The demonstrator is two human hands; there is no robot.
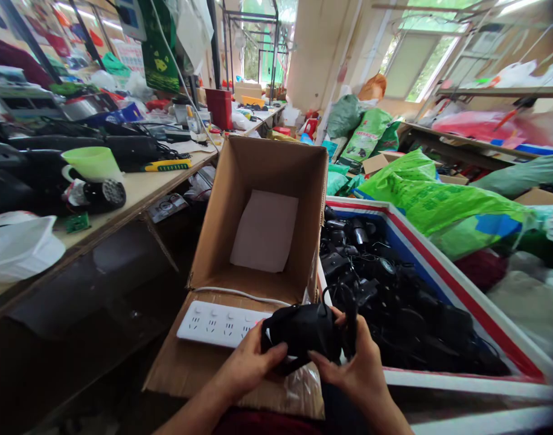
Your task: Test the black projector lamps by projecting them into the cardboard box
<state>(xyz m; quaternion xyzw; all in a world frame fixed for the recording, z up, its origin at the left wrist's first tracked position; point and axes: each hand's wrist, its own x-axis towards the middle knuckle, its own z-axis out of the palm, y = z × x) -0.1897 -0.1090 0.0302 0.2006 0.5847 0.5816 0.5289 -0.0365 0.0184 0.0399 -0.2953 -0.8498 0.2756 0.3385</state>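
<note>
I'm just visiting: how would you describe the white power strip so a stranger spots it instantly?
Start at the open cardboard box beside the long table. On its folded-down near flap lies the power strip, just past the person's left hand. Its long white body and row of sockets stand out against the brown cardboard and nearby black devices.

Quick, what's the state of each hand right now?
Left hand: closed, holding a black plastic device.
Right hand: closed, holding the same black plastic device.
</note>
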